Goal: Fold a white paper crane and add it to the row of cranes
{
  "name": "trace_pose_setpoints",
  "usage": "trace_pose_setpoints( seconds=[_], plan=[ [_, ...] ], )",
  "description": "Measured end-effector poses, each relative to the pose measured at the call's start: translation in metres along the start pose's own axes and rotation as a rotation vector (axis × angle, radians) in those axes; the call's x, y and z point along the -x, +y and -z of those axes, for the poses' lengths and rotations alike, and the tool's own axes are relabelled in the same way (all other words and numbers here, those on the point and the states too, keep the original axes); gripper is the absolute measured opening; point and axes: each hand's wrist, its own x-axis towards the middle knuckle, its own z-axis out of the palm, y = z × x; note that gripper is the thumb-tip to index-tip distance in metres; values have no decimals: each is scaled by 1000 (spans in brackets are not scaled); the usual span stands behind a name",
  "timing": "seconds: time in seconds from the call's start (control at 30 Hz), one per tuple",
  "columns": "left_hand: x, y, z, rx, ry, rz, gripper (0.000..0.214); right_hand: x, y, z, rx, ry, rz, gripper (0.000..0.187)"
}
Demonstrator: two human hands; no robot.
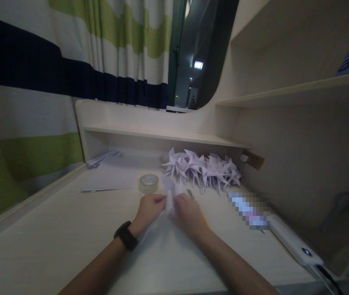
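A piece of white paper, folded and curled up, stands between my two hands above the desk. My left hand, with a black watch on its wrist, pinches the paper's left side. On the other side my right hand has its fingers closed on the same paper; its fingertips are partly hidden and a little blurred. A tool with a yellow handle and a metal blade, seemingly scissors, lies under and beside my right hand, mostly covered. Just beyond my left hand is a roll of clear tape.
Several white paper pinwheels are heaped at the back of the desk. White paper sheets lie back left. To the right are a blurred-out phone-like object and a white power strip with cables. A shelf overhangs the back.
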Motion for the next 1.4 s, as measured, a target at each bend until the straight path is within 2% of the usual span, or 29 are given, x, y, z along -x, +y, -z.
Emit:
trace_pose_setpoints(
  seconds=[0.2, 0.27, 0.53, 0.7, 0.8, 0.87, 0.93, 1.0, 1.07, 1.13, 1.17, 1.23, 1.33, 1.4],
  plan=[
    [2, 10, 3, 289, -61, -61, 32, -1, 7, -4, -233, 165, -167, 18],
    [2, 10, 3, 322, -64, -70, 34, -1, 10, -5, -285, 189, -172, 17],
    [1, -2, -3, 106, 5, -130, 33, 3, 12, -7, -171, 52, -74, 16],
    [1, 1, -1, -11, -2, -123, 33, 4, 9, -5, -111, 30, -60, 18],
    [-1, -4, -1, -76, 72, -96, 33, 2, 5, -1, -151, 47, -78, 19],
    [-6, -13, 0, -76, 123, -51, 33, 0, 2, 1, -247, 97, -150, 19],
    [-10, -22, 2, -46, 115, 1, 33, -5, 2, 1, -424, 146, -311, 17],
    [-13, -30, 6, -93, 38, 35, 33, -9, 3, 0, -673, 143, -537, 14],
    [-12, -34, 9, -238, -64, 40, 33, -12, 5, -2, -958, 90, -738, 12],
    [-9, -34, 10, -391, -120, 20, 30, -13, 8, -3, -1224, 31, -857, 10],
    [-7, -33, 10, -449, -97, -6, 27, -13, 9, -4, -1332, 11, -890, 10],
    [-4, -28, 10, -512, 50, -96, 24, -12, 11, -4, -1485, -19, -937, 13],
    [-1, -17, 10, -501, 341, -273, 28, -10, 13, -4, -1585, -31, -989, 14],
    [0, -7, 10, -450, 457, -383, 29, -10, 15, -3, -1615, -40, -999, 14]
  ],
)
